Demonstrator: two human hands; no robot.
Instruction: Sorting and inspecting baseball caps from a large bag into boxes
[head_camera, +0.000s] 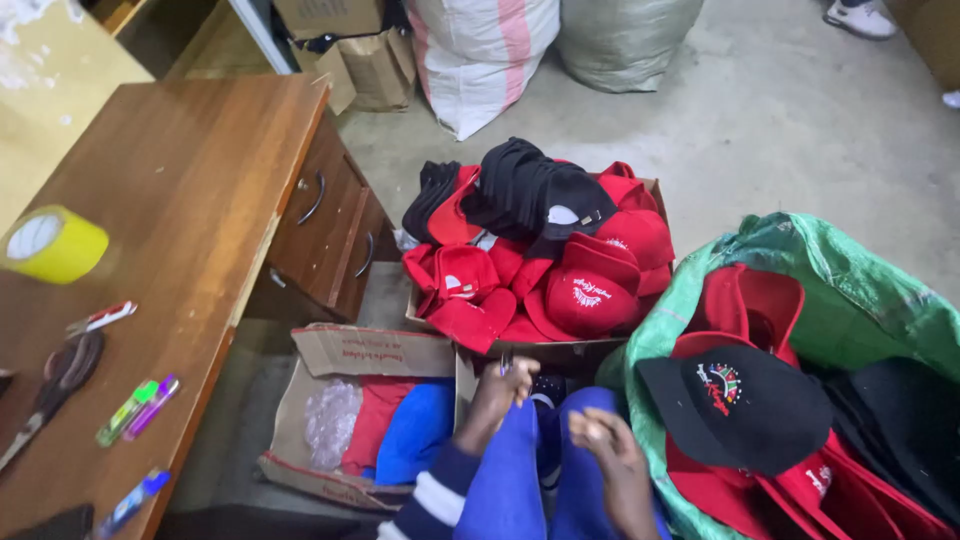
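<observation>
Though half-hidden, slim dark stick

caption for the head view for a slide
Seated person's left hand and right hand on blue-trousered knees, facing box of red caps.

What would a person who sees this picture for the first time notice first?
First comes the heap of red and black caps that overflows a cardboard box on the floor at the centre. Beside it on the right, a green sack holds more caps, with a black cap on top. At the bottom, the left hand and the right hand rest on blue-clad knees, and a yellow tape roll stands out on the wooden desk at left.
</observation>
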